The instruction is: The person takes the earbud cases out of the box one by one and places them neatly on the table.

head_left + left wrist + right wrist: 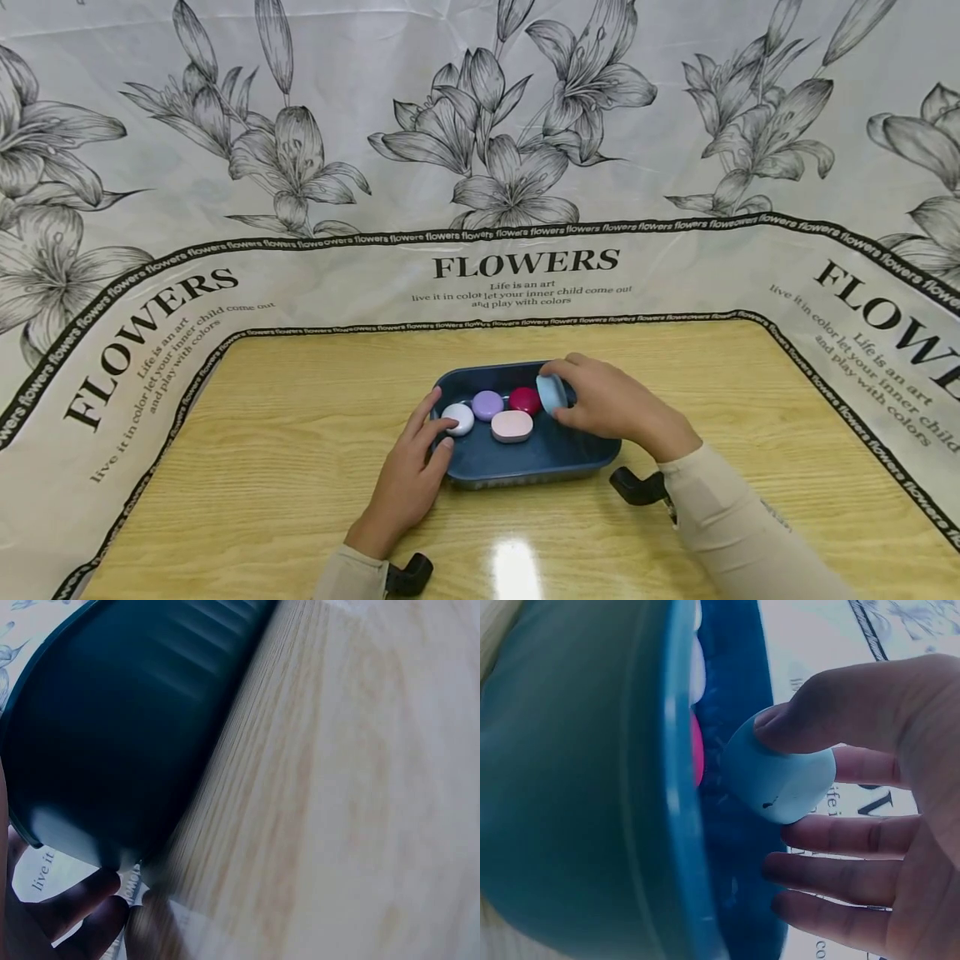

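Observation:
A dark blue basin with rounded corners stands on the table. My left hand grips its left end, with thumb and index finger over the rim; other fingers lie against its outside wall in the left wrist view. One fingertip comes up to a white rounded piece inside. My right hand pinches a light blue, smooth, soap-like piece between thumb and fingers, tilted over the basin's right part. A purple piece, a crimson one and a pale pink one lie in the basin.
The wood-grain table extends around the basin. Behind and at both sides hangs a white cloth printed with flowers and lettering. Black camera mounts project from both wrists.

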A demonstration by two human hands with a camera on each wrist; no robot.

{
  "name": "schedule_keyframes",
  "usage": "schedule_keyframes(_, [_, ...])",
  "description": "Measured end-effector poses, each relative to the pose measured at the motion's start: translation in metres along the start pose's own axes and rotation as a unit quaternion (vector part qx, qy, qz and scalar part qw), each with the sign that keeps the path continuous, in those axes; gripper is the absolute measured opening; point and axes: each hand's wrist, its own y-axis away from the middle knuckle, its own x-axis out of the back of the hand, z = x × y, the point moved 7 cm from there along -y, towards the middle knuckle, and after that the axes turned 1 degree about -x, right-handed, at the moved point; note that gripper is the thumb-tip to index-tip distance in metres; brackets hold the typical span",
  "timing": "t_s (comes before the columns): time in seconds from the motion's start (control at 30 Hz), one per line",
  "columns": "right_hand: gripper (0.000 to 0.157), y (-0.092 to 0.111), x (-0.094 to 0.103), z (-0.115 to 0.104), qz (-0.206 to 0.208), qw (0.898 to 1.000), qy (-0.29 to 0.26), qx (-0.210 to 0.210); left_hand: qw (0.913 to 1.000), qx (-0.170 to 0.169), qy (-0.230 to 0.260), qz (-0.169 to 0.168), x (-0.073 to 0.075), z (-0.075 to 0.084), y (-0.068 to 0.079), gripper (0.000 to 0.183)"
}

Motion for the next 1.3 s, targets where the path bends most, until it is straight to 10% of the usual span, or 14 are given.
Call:
schedule_keyframes(0.67, [0.051, 0.024, 0.000, 0.016, 0.077, 0.982, -0.167, -0.044, 1.0000, 0.004, 0.001, -0.002, -0.001, 0.003, 0.004, 0.029])
schedule_keyframes(1.3, [0.051, 0.039, 0.006, 0.024, 0.114, 0.979, -0.163, -0.039, 1.0000, 0.004, -0.007, 0.000, -0.004, 0.002, 0.006, 0.028])
